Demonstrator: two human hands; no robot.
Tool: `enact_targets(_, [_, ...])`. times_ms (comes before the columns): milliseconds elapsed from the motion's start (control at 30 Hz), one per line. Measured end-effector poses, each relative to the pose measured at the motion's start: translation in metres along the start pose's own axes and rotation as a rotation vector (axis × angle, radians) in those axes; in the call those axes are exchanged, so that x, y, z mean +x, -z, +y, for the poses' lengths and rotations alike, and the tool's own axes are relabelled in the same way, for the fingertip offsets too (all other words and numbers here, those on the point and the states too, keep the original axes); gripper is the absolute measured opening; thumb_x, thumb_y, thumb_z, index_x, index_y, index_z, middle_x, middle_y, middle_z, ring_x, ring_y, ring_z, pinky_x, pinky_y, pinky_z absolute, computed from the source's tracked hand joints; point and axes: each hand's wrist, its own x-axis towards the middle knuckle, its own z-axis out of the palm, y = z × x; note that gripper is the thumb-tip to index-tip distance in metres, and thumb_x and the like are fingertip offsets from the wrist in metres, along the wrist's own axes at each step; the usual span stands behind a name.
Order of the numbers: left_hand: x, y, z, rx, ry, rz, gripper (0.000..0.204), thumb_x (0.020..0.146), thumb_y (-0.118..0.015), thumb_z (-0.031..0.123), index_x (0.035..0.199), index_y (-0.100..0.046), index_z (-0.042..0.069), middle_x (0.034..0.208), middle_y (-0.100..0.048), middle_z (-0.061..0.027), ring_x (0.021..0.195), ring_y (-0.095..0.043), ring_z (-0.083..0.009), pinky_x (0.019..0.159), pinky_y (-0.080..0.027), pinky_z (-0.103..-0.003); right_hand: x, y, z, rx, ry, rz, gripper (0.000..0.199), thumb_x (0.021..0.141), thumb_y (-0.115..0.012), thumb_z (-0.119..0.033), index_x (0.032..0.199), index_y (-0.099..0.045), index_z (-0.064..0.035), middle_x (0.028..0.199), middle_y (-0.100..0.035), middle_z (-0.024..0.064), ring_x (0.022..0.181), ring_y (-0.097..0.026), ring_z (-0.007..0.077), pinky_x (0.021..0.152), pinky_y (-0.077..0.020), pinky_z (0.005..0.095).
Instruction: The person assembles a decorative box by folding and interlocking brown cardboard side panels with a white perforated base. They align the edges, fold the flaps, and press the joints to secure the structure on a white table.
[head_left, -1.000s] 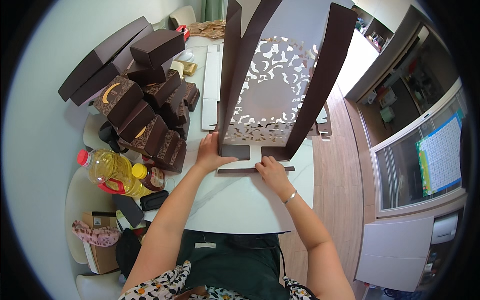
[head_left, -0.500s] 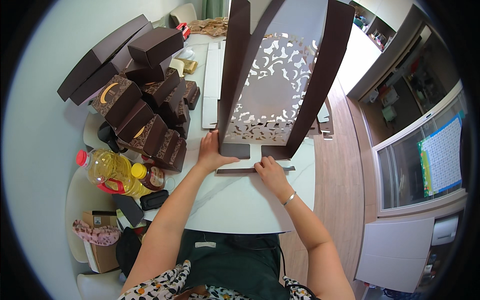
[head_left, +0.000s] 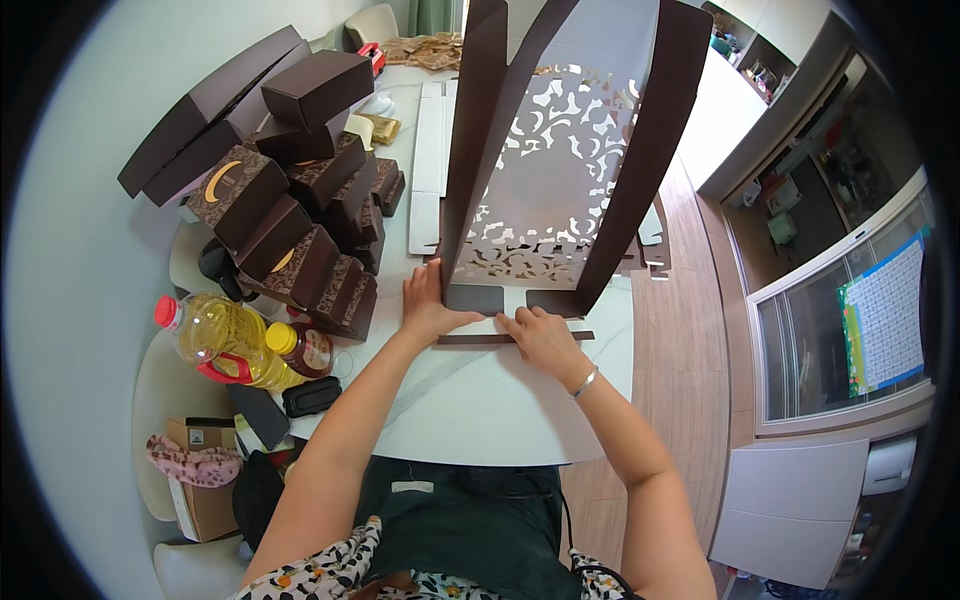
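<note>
A large dark brown cardboard box (head_left: 470,160), partly folded up, stands on the white marbled table (head_left: 450,410). Its walls rise on both sides, and a leafy cut-out pattern lets light through the middle panel. My left hand (head_left: 430,305) grips the near left corner, fingers along the outer wall and thumb stretched along the front edge. At the middle of the front flap (head_left: 470,340), my right hand (head_left: 545,340) has its curled fingers pressed down on the fold. The undersides of its fingertips are hidden.
Smaller brown patterned boxes (head_left: 240,195) are stacked at the left. In front of them stand an oil bottle (head_left: 225,340) with a red cap and a yellow-lidded jar (head_left: 305,350). A black case (head_left: 312,396) lies nearby. Flat cardboard (head_left: 428,165) lies beyond my left hand.
The right hand has slid a little left along the front flap, and its fingers now lie lower on the fold. My left hand keeps its grip at the corner.
</note>
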Motion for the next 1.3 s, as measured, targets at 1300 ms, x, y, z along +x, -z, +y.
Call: enact_targets(1300, [-0.002, -0.003, -0.007, 0.023, -0.056, -0.008, 0.100, 0.055, -0.093, 0.042, 0.133, -0.039, 0.011, 0.123, -0.052, -0.0080, 0.120, -0.045, -0.0289, 0.099, -0.032, -0.044, -0.024, 0.020, 0.007, 0.574, -0.235, 0.124, 0.020, 0.082, -0.067, -0.005, 0.100, -0.063, 0.0006, 0.094, -0.056, 0.0128, 0.089, -0.060, 0.0290, 0.076, -0.0534, 0.0388])
